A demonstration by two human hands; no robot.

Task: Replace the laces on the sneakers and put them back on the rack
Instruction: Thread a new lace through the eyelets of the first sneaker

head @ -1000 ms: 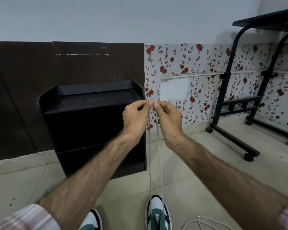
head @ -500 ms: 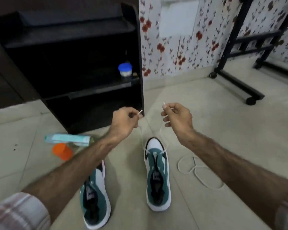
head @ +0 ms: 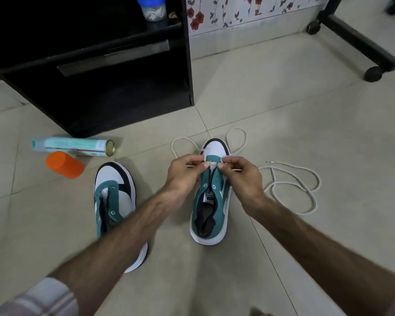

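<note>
spray can (head: 73, 147) lying on its side on floor (head: 283, 99) w/ orange cap (head: 64, 164) just beside; blue-lidded jar (head: 151, 8) top edge; wheeled black frame (head: 360, 44) top right corner.

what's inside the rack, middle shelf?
On the black rack's shelf stands one clear jar with a blue lid, white bits inside it. The rest of the shelf and the compartment below are too dark to read.
</note>
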